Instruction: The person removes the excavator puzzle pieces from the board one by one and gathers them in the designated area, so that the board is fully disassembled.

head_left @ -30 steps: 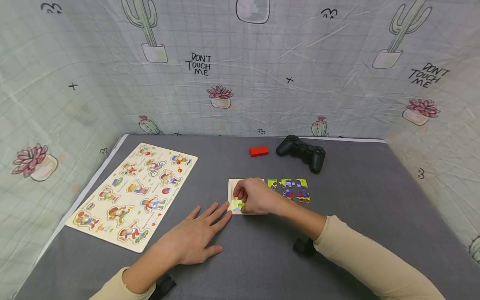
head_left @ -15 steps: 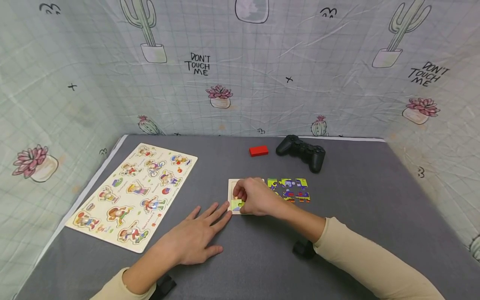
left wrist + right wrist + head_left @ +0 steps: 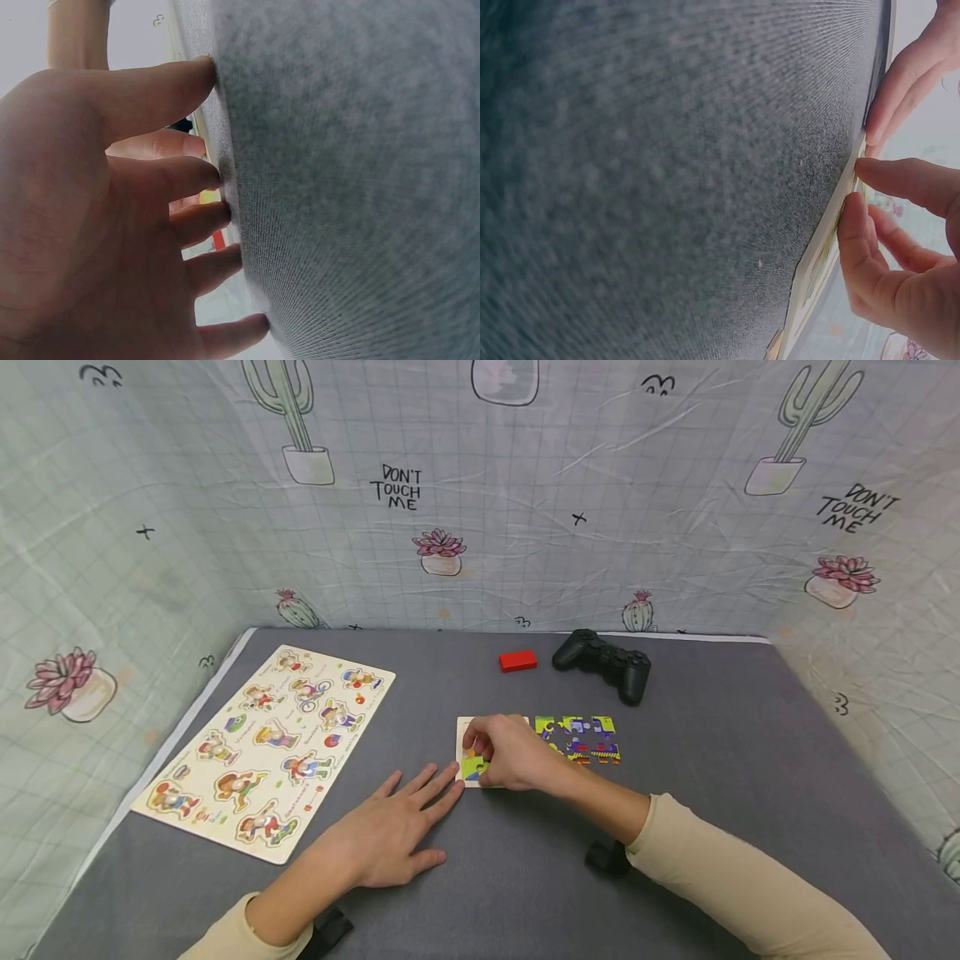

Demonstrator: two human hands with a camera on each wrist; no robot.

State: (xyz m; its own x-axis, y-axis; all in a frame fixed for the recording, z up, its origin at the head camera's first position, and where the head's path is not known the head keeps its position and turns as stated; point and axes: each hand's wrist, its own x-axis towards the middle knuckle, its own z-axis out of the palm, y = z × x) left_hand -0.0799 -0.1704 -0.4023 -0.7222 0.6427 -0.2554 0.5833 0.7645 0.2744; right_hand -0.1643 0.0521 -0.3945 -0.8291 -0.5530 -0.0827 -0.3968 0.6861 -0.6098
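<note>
My right hand (image 3: 517, 753) is over a small wooden puzzle board (image 3: 460, 739), thumb and fingers curled down at a yellow-green jigsaw piece (image 3: 471, 768) in the near left corner. In the right wrist view, the thumb and index fingertips (image 3: 852, 201) come together low at the board's rim (image 3: 805, 279), pinching at the piece, which the fingers mostly hide. My left hand (image 3: 397, 839) rests palm down on the table with fingers spread. Its foremost fingertips touch the board's left edge. In the left wrist view, the left fingertips (image 3: 259, 321) press on the grey cloth.
Several purple and yellow-green jigsaw pieces (image 3: 576, 727) lie right of the board. Behind stand a red block (image 3: 518, 662) and a black game controller (image 3: 603, 665). A large picture board (image 3: 262, 760) with children figures lies at the left. A patterned curtain (image 3: 495, 577) encloses the table.
My right fingertips have shifted very slightly left over the corner piece, whose colours show more vividly now. The left hand stays in place.
</note>
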